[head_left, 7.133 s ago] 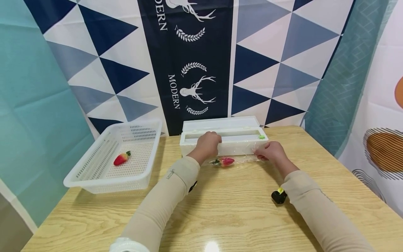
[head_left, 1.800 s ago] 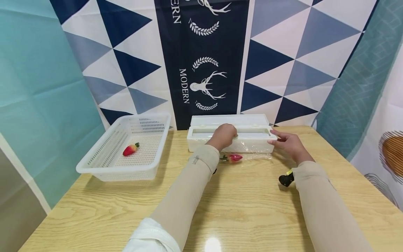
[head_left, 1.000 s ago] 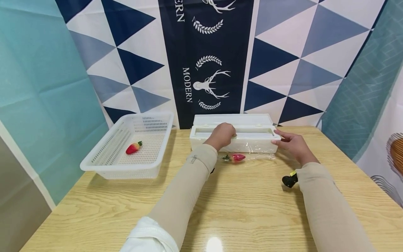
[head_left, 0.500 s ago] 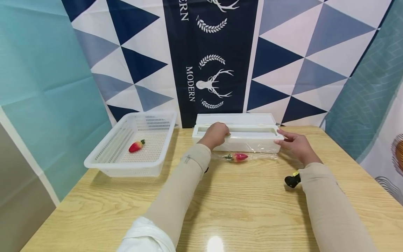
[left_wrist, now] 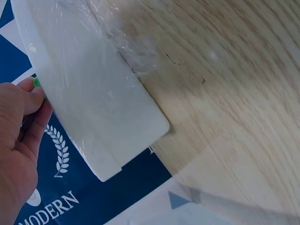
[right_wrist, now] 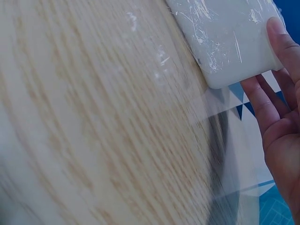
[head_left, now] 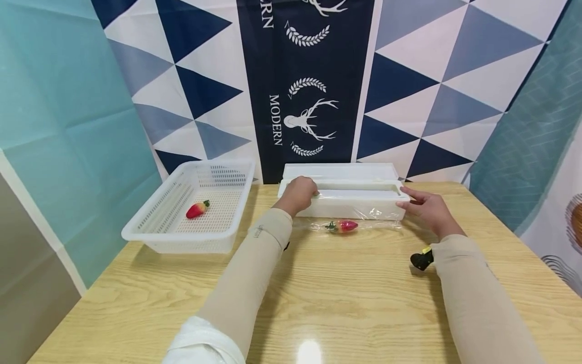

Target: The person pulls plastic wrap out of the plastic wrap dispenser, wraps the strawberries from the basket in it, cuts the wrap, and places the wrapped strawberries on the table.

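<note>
A long white cling film dispenser stands at the back of the table, its lid raised behind it. At its top front edge my left hand pinches a small green slide cutter, mostly hidden by the fingers. My right hand grips the dispenser's right end, thumb on the front face and fingers around the side, as the right wrist view shows. Clear cling film hangs down the front onto the table. A red strawberry with a green top lies under that film.
To the left stands a white perforated plastic basket with another strawberry in it. A patterned cloth hangs close behind the dispenser. A black wrist device sits by the right cuff on the wooden table.
My left hand has slid leftward along the dispenser's front edge. My right hand, earlier holding the film's right corner, now holds the dispenser's end. The view has shifted slightly.
</note>
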Motion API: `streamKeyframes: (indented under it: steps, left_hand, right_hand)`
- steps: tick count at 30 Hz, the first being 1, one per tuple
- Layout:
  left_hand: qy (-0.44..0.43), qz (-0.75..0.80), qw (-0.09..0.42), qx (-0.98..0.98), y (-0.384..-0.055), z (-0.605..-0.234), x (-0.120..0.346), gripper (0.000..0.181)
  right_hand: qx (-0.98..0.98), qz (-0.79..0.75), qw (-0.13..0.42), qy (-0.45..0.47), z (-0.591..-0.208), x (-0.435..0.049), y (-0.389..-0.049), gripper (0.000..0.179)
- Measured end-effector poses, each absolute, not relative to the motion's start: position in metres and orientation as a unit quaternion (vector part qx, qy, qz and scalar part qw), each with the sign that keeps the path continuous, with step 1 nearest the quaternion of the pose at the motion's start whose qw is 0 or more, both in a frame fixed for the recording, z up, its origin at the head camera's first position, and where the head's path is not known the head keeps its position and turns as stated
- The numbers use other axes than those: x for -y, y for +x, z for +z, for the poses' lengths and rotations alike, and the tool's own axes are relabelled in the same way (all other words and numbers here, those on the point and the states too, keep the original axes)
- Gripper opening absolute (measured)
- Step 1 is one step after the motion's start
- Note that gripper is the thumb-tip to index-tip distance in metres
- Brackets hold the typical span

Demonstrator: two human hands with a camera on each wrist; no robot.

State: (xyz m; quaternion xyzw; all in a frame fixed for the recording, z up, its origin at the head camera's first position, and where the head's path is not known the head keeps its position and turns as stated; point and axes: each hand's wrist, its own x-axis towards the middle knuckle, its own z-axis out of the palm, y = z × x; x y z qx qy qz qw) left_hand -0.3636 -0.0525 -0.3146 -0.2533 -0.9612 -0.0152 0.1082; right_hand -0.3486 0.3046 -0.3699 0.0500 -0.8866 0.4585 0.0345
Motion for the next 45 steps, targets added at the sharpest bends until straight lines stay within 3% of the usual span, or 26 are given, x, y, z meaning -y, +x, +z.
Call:
streamKeyframes:
  steps: [16,26,32,42,45]
  left_hand:
    - [-0.252,-0.008,0.139,0.958,-0.364,-0.315,0.078,0.024]
    - [-0.238,0.002,0.115,0.964,-0.361,-0.310,0.088,0.021]
    - [-0.215,-0.006,0.128,0.968,-0.363,-0.307,0.109,0.019]
    - [-0.202,-0.047,0.127,0.970,-0.360,-0.314,0.120,0.034]
    - [-0.188,-0.092,0.132,0.969,-0.356,-0.318,0.122,0.031]
  right_hand:
    - [0.884,0.461,0.039,0.057,-0.364,-0.296,-0.349,0.075]
    - [0.886,0.458,0.042,0.062,-0.363,-0.295,-0.349,0.075]
    - [0.893,0.447,0.038,0.046,-0.360,-0.301,-0.349,0.079]
    - [0.885,0.462,0.021,0.047,-0.367,-0.307,-0.348,0.079]
    - [0.883,0.466,0.020,0.051,-0.369,-0.306,-0.347,0.080]
